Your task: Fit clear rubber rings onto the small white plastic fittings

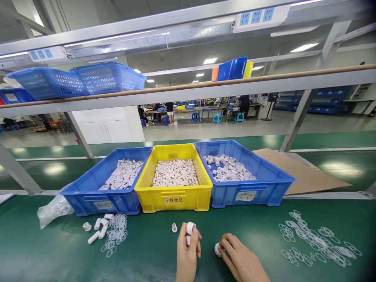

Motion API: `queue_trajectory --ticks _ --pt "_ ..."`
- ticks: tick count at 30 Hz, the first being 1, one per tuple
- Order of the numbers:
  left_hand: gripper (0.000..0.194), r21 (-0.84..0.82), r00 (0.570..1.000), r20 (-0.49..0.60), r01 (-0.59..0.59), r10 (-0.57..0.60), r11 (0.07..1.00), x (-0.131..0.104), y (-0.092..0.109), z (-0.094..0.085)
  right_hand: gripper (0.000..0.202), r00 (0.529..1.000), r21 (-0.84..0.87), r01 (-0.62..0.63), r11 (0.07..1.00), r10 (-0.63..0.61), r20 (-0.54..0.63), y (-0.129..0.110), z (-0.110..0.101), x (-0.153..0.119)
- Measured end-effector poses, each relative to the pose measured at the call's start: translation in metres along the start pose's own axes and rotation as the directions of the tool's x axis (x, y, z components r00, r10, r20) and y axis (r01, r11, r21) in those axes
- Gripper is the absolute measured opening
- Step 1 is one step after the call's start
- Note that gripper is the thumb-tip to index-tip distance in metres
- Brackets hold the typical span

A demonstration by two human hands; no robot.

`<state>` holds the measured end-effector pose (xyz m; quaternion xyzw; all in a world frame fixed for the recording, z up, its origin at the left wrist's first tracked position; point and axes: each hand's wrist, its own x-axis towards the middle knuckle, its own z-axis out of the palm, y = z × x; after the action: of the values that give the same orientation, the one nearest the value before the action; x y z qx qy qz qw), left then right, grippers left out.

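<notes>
Nearest, right hand (242,260) pinching a white cap (217,250) on the green table (152,254), just right of left hand (188,252) gripping an upright white tube (190,229), short of the yellow bin (174,197).

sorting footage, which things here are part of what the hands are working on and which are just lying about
In hand:
left hand holds a white cap
right hand touches a white ring piece
small white fitting

Lying about:
plastic bag
cardboard sheet
blue baskets
</notes>
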<state>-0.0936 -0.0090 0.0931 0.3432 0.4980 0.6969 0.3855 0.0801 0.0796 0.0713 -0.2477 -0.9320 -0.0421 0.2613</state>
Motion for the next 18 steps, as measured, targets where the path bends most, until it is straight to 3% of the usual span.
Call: queue_trajectory --ticks 5,9,14,18 --pt "0.046 -0.030 0.999 0.042 0.017 -0.016 0.999 -0.001 0.000 0.001 0.033 0.998 -0.058 -0.036 0.998 0.033 -0.061 0.014 -0.007 -0.003" --pt "0.051 -0.082 0.993 0.092 0.083 -0.075 0.993 -0.003 0.002 0.002 0.032 0.996 -0.037 -0.081 0.996 0.080 -0.040 0.024 -0.012 -0.006" --pt "0.050 -0.046 0.983 0.173 0.071 -0.062 0.996 -0.003 0.000 0.004 0.023 0.974 0.186 -0.226 0.956 0.221 0.049 0.010 -0.025 -0.004" --pt "0.048 0.003 0.958 0.287 0.021 -0.021 1.000 -0.005 -0.008 0.007 0.023 0.964 0.425 -0.265 0.866 0.229 0.134 -0.013 -0.036 0.003"
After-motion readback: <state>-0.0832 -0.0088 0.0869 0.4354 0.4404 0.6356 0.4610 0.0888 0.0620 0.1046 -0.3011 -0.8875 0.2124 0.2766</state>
